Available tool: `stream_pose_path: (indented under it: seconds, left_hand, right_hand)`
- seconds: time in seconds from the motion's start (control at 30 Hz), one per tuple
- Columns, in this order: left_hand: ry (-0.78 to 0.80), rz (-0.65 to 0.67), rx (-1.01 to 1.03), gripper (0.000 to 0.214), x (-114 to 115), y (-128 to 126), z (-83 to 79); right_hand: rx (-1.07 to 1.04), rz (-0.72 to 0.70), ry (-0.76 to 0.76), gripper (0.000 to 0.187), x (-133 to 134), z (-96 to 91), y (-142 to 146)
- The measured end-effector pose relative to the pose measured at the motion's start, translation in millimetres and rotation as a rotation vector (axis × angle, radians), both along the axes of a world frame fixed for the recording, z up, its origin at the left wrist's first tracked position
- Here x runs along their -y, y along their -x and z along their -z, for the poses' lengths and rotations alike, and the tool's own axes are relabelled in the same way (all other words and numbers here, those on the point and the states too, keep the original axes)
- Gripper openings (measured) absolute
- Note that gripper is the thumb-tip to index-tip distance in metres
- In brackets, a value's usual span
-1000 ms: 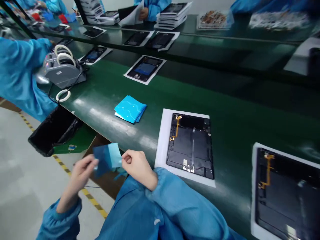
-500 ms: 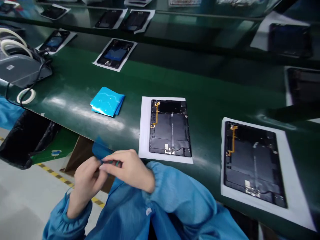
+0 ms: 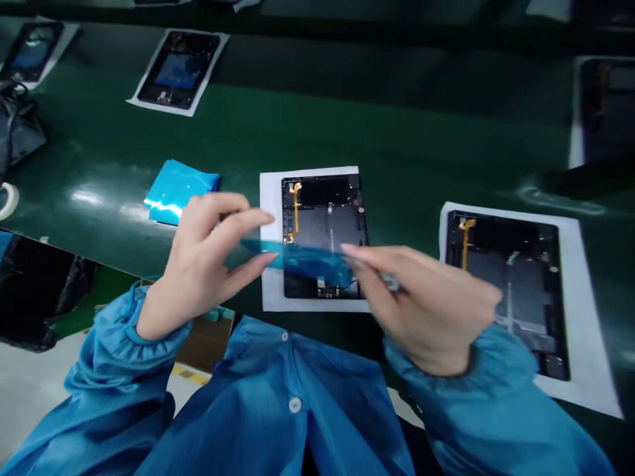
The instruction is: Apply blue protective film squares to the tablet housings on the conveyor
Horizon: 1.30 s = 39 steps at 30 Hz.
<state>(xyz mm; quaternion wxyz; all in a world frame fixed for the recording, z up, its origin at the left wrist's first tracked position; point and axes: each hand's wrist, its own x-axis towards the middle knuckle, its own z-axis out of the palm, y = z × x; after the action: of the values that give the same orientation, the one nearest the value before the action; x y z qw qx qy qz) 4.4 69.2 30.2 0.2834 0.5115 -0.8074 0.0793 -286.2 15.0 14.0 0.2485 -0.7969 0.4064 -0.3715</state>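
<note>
right hand grips right end of blue film, motion-blurred, between thumb and fingers. left hand at film's left end, thumb and fingers parted; cannot tell if touching. film held over near half of black tablet, on white paper. blue stack just beyond left hand, on green table. second tablet to right, partly behind right hand.

The right hand pinches a blue film over a black tablet casing — the left hand, finger and thumb parted, at the film's other end.
</note>
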Motion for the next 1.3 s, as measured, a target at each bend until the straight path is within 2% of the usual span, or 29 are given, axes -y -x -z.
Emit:
stream_pose_path:
  seconds: [0.07, 0.1, 0.2, 0.3, 0.4, 0.53, 0.77, 0.97, 1.13, 1.3]
  left_hand:
    - [-0.011, 0.014, -0.094, 0.042, 18.8, -3.1, 7.0]
    - [-0.038, 0.020, -0.149, 0.037, 26.7, -4.8, 13.7]
    - [-0.303, 0.155, -0.253, 0.008, 43.6, -9.3, 42.1]
    - [-0.559, 0.321, -0.255, 0.011, 50.5, -10.5, 71.7]
    - [-0.607, 0.409, -0.231, 0.019, 50.7, -8.3, 91.9]
    - [-0.572, 0.456, -0.191, 0.021, 49.0, -6.8, 102.9]
    - [-0.449, 0.512, -0.171, 0.026, 50.6, -8.1, 104.9]
    - [-0.540, 0.458, -0.036, 0.021, 48.0, -7.7, 103.6]
    - [-0.478, 0.465, -0.119, 0.027, 48.6, -6.8, 103.5]
    - [-0.514, 0.478, -0.152, 0.027, 49.9, -6.2, 101.5]
  right_hand:
    - [0.031, 0.171, -0.240, 0.011, 18.9, 13.7, 10.0]
    - [0.073, 0.239, -0.392, 0.014, 29.3, 23.7, 13.9]
    - [0.227, 0.348, -0.805, 0.041, 57.7, 54.2, 21.4]
    - [0.260, 0.387, -0.953, 0.062, 73.2, 70.1, 23.6]
    - [0.224, 0.399, -0.971, 0.064, 76.2, 71.9, 24.2]
    - [0.173, 0.437, -0.975, 0.054, 72.6, 71.6, 27.7]
    - [0.067, 0.426, -0.869, 0.039, 64.8, 72.9, 37.3]
    - [0.029, 0.420, -0.836, 0.037, 62.1, 77.0, 43.3]
    - [0.032, 0.414, -0.850, 0.041, 61.2, 78.7, 47.1]
    - [0.026, 0.401, -0.840, 0.039, 61.7, 78.2, 46.8]
